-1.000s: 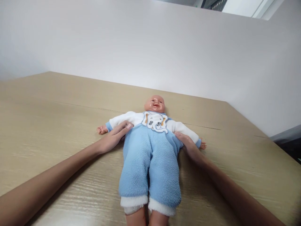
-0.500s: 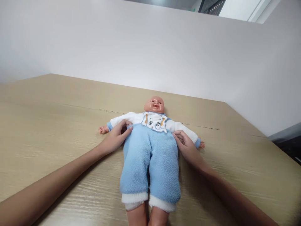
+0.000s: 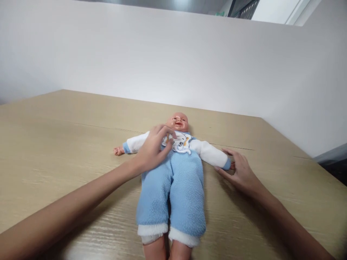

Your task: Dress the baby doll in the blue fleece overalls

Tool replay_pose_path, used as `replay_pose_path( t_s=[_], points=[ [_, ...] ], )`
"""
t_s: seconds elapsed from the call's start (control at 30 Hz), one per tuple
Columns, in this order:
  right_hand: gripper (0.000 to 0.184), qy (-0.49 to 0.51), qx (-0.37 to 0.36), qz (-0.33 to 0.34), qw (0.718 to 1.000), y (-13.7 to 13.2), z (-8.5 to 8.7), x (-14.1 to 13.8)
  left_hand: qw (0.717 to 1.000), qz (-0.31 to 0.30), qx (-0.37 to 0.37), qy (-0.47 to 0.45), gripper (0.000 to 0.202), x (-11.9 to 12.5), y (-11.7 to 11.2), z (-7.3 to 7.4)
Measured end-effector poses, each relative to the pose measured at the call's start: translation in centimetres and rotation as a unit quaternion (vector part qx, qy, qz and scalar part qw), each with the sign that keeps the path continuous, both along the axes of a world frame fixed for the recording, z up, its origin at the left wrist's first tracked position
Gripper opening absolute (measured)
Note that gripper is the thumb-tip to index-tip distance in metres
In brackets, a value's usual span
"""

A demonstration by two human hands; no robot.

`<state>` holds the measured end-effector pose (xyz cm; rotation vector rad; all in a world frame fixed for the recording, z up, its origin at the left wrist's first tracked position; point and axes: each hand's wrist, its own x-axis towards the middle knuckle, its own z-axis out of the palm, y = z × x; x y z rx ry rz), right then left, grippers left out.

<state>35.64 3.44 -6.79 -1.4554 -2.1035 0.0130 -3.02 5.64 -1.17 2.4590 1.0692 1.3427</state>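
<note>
A baby doll (image 3: pixel 177 124) lies on its back on the table, head away from me and arms spread. It wears a blue and white fleece outfit (image 3: pixel 187 187) with an elephant face (image 3: pixel 180 142) on the chest. Over the chest is my left hand (image 3: pixel 157 146), its fingers curved and a gap between thumb and forefinger; it partly covers the elephant. My right hand (image 3: pixel 241 171) is at the doll's arm on the right, thumb and fingers apart on either side of the blue cuff (image 3: pixel 227 164). Most of the doll's hand there is hidden.
The wooden table (image 3: pixel 81 144) has a thin seam running across it behind the doll. A pale wall (image 3: pixel 162 61) stands along the far edge. Beyond the table's right side is a dark object (image 3: pixel 334 164), only partly in view.
My left hand has moved from the outfit's waist to the doll's chest. My right hand has left the waist's other side and moved outward to the cuff.
</note>
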Motion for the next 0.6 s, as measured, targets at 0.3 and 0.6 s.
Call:
replay_pose_path(
  t_s=[0.3, 0.6],
  points=[
    [0.045, 0.124, -0.001, -0.045, 0.991, -1.5, 1.7, -2.0, 0.964, -0.118, -0.028, 0.236, 0.059, 9.9, 4.0, 1.7],
    [0.063, 0.424, -0.128, 0.033, 0.896, -3.8, 2.3, -6.0, 0.968, -0.135, -0.053, 0.204, 0.042, 10.1, 4.8, -0.3]
  ],
)
